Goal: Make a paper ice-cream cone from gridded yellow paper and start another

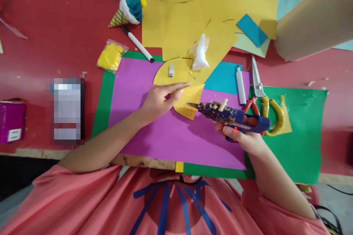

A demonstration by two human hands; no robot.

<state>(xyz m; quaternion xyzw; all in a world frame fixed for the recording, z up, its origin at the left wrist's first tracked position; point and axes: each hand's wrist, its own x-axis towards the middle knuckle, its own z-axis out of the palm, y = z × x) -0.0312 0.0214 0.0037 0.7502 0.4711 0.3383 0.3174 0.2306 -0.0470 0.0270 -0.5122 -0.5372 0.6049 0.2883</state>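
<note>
My right hand (245, 139) is wrapped round the handle of a dark blue hot glue gun (234, 116). Its nozzle points left and a small red light glows on its side. Dried glue and scraps cling to the front of the gun. My left hand (160, 101) pinches a curved yellow craft-sheet piece (190, 104) between index finger and thumb, just left of the nozzle. Behind that piece lies a larger rounded yellow sheet (165, 77), bearing a small white cap (171, 70) and a crumpled white plastic bag (201, 53).
Purple (171, 143) and green sheets (303, 132) cover the red table (55, 25). Scissors (257, 84) and a white marker (241, 86) lie at right. A black-tipped marker (140, 46), a yellow clay packet (111, 55) and a blurred phone-like object (67, 112) are at left.
</note>
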